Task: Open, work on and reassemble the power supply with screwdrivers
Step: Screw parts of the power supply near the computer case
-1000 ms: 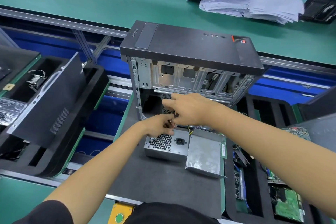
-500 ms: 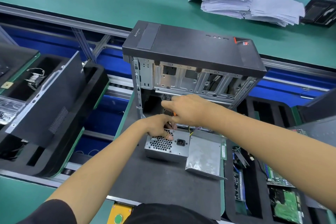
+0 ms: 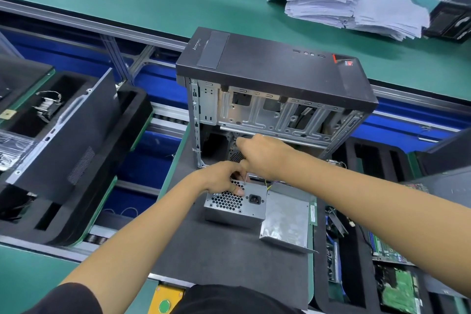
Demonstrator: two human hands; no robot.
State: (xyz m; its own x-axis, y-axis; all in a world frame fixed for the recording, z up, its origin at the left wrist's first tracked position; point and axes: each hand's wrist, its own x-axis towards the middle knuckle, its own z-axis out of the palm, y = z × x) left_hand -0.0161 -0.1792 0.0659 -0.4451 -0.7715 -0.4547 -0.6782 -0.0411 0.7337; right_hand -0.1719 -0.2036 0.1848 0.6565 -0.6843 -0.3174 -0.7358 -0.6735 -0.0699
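A grey metal power supply with a honeycomb grille and a black socket stands on a dark mat in front of an open black computer case. My left hand rests on the supply's top rear edge, fingers curled over it. My right hand is just above, gripping a screwdriver whose thin shaft points down at the supply's top; its handle is hidden in the fist. A loose grey metal cover lies right of the supply.
A black side panel leans in a foam tray at the left. Trays with green circuit boards and cables sit at the right. Paper stacks lie on the far green bench. A yellow box with a green button is near me.
Both hands stay at the power supply's top; my right hand has shifted slightly, and the screwdriver's orange part, seen half a second ago, is hidden.
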